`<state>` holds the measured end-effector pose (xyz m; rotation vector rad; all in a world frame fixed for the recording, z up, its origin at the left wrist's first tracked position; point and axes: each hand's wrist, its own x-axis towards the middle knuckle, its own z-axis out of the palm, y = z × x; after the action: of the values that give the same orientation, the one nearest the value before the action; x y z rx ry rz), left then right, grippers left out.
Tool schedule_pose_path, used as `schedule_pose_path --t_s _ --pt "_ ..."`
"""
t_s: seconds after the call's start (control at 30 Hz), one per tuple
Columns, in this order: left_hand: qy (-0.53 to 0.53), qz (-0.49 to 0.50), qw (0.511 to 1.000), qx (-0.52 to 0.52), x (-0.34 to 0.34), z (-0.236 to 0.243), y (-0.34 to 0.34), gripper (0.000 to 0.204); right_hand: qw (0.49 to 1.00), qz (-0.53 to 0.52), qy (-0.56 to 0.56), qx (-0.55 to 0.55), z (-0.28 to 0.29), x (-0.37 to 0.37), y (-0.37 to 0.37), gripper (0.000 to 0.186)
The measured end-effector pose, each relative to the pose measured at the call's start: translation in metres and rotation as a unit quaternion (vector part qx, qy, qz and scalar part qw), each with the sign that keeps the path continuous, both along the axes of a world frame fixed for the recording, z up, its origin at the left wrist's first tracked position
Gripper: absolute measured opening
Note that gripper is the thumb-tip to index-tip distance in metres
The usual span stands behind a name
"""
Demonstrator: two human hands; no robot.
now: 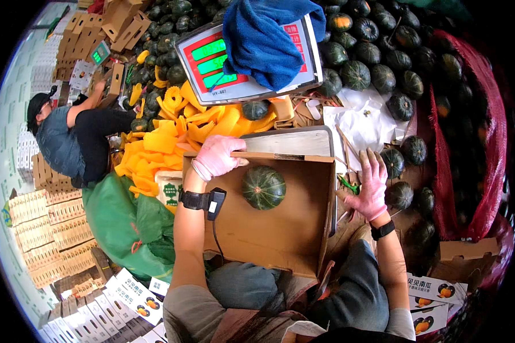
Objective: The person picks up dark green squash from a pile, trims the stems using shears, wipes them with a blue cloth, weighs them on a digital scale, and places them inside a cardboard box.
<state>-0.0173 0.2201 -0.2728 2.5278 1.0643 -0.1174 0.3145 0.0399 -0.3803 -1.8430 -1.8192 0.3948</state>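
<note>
**Boxed pumpkin (pixel 264 187) nearer the left hand (pixel 218 158)**

Round, it lies in the cardboard box (pixel 257 234), right and bodyward of that hand, which pinches the far rim. The right hand (pixel 367 186), spread and empty, is near loose pumpkins (pixel 401 195).

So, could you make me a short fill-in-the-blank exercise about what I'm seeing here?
1. The number of green pumpkins lying inside the open cardboard box is ____.
2. The left hand and the right hand both wear gloves coloured ____.
3. The hand at the far rim of the box is the ____ one.
4. The cloth draped over the scale at the top of the view is coloured ____.

Missing words: one; pink; left; blue.
</note>
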Motion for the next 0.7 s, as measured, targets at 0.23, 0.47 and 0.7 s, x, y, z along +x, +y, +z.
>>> schedule_pose_path --t_s 0.23,0.47,0.7 --pt "0.03 0.013 0.999 -0.022 -0.009 0.007 -0.001 0.026 1.0 0.018 -0.011 -0.003 0.004 -0.013 0.008 0.113" --pt "0.109 -0.006 0.994 -0.005 0.01 0.0 0.003 0.029 0.979 0.138 -0.016 -0.149 0.001 -0.029 0.04 0.106" --pt "0.031 0.078 0.995 -0.047 -0.01 0.006 -0.01 0.025 0.967 0.15 0.081 -0.189 -0.01 -0.058 0.049 0.087"
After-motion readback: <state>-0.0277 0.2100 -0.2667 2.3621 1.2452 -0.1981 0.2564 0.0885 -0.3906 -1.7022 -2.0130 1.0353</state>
